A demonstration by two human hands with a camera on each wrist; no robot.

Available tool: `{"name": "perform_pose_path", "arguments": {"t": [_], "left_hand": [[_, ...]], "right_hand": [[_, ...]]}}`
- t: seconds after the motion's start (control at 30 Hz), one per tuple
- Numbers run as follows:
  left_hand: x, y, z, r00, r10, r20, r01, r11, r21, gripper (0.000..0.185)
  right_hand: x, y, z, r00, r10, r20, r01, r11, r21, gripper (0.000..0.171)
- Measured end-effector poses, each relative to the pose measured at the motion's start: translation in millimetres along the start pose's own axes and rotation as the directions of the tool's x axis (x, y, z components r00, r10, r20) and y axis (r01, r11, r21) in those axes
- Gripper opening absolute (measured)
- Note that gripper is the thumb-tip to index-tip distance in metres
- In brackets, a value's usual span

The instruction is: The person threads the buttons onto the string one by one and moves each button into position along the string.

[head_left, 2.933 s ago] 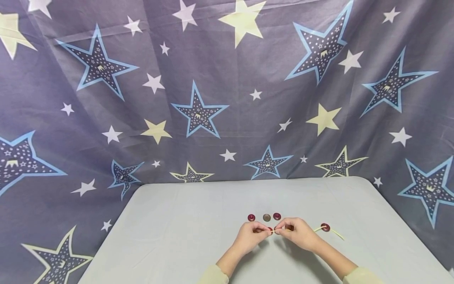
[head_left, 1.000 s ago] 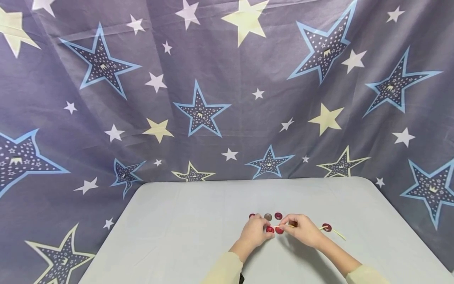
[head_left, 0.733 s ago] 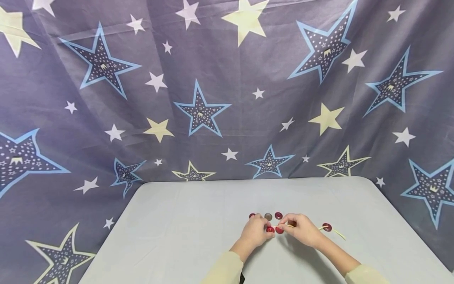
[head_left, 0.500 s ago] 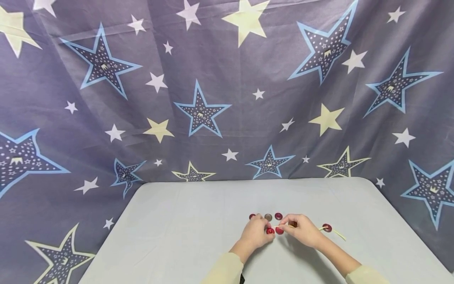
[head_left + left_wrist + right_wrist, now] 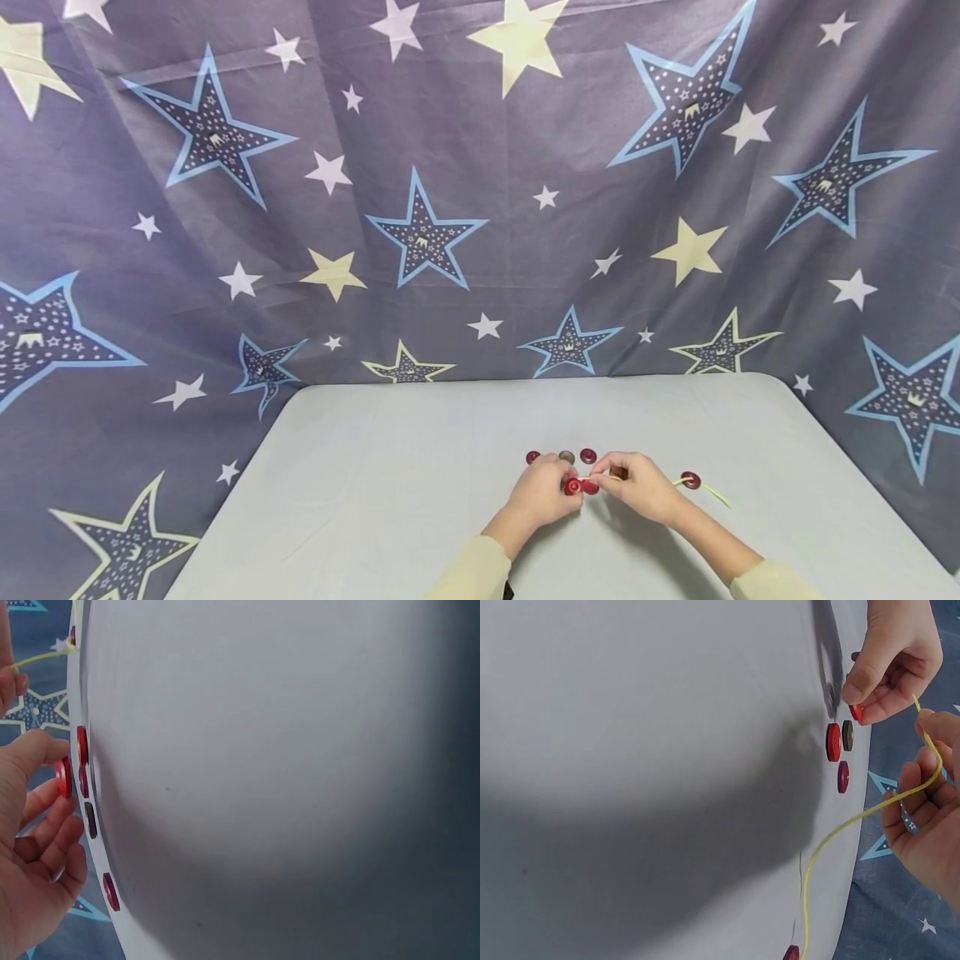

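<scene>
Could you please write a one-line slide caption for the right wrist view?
Left hand pinches a red button while the right hand holds a yellow cord above the grey table.

Soft, even room light falls on the table [image 5: 390, 467] and the star curtain [image 5: 480, 208], with no glare and only faint shadows under the forearms at about five o'clock. The head view bends straight lines toward its edges and stays fairly sharp, though the small buttons [image 5: 577, 471] are too tiny to read clearly. Both wrist views are tipped sideways, with a broad dark shadow across the table from six o'clock, and the near hands look slightly soft.
</scene>
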State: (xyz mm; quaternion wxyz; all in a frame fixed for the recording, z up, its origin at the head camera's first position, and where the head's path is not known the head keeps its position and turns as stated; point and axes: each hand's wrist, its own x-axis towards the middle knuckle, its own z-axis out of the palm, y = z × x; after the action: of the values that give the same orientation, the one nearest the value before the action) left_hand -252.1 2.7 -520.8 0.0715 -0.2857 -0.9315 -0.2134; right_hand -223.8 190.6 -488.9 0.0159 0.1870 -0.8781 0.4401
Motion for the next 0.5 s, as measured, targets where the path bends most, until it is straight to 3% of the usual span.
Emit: {"name": "perform_pose_path", "arguments": {"t": [0.3, 0.5], "left_hand": [[-7.1, -1.3, -9.8, 1.000, 0.012, -0.029, -0.013, 0.999, -0.038, 0.021], [-7.7, -1.5, -13.2, 1.000, -0.014, -0.020, 0.013, 0.998, -0.069, 0.021]], "right_hand": [[-0.1, 0.8, 1.9, 1.000, -0.003, 0.003, 0.003, 1.000, -0.019, 0.012], [-0.4, 0.8, 1.3, 1.000, -0.006, 0.001, 0.006, 1.000, -0.015, 0.010]]}}
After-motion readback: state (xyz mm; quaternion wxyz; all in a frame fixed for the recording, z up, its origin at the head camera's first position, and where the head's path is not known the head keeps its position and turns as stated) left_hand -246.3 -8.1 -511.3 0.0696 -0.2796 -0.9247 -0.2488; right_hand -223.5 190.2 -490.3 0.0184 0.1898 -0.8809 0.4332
